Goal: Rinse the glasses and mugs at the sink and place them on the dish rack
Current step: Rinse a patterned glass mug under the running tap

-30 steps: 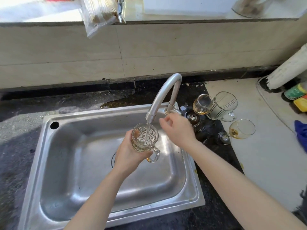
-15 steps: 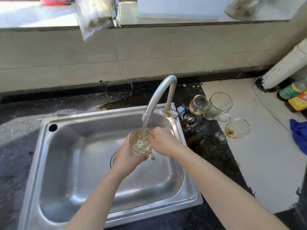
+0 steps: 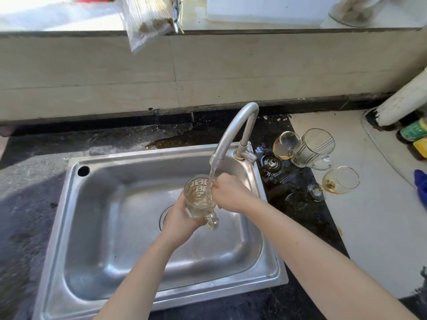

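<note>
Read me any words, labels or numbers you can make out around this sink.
None can be read.
Green-labelled bottle at the right edge: print too blurred.
Yellow-labelled container below it: too blurred.
Clear plastic bag on the ledge: no legible print.
Patterned glass mug under the tap: no text.

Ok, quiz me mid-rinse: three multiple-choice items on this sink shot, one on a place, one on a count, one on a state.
1. Where is the mug?
A. on the counter
B. under the tap, over the sink
C. on the window ledge

2. How many glasses wait right of the sink?
A. one
B. three
C. six

3. The tap is:
A. running
B. off
C. covered by a cloth

Answers:
1 B, the left hand holds the mug below the spout, the right hand at its rim.
2 B, two stemmed glasses and a lined mug.
3 A, a stream falls into the mug.
</note>
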`<state>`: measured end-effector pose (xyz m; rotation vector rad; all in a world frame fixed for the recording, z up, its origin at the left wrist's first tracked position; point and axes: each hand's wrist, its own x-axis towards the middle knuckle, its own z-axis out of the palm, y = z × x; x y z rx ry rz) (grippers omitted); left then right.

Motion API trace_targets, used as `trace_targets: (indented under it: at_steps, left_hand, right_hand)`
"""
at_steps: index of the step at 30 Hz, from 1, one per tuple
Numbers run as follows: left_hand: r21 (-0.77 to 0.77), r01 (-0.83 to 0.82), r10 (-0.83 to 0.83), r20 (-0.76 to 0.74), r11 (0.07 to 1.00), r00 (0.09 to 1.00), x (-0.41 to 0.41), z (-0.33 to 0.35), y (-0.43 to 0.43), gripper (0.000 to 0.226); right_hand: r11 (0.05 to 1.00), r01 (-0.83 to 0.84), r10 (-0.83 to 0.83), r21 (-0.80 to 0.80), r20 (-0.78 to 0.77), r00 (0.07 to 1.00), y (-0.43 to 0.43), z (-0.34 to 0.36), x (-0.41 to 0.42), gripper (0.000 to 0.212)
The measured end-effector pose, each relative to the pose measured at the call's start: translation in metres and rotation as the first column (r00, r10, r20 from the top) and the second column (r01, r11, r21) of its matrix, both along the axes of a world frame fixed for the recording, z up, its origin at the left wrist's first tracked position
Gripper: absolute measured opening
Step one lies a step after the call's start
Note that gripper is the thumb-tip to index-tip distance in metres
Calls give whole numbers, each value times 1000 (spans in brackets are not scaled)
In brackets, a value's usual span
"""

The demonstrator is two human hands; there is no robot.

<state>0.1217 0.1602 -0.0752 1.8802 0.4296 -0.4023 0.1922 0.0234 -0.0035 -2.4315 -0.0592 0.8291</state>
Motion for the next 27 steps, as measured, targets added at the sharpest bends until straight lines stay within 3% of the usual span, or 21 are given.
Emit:
trace_targets:
  at_steps: [16,21,23,27]
  left_hand:
    - [-83,-15,16,8,996,1000,-1,6,-2,60]
    - [-197,-74,71,-23,978,997,0,13,-4,54]
    - [-156,-50,51,-3,987,999,2,15,-4,58]
    - [-194,-91,98,26,977,995,4,24,-5,55]
  right_hand:
    - [977,202,-184,64,-208,961,0,0,3,21]
    - [956,256,-200,141,-324,925,-1,5,4,27]
    - [960,235,-183,149,-299,937,0,7,9,27]
    - [972,189,-178,136,-90,980,1,9,26,18]
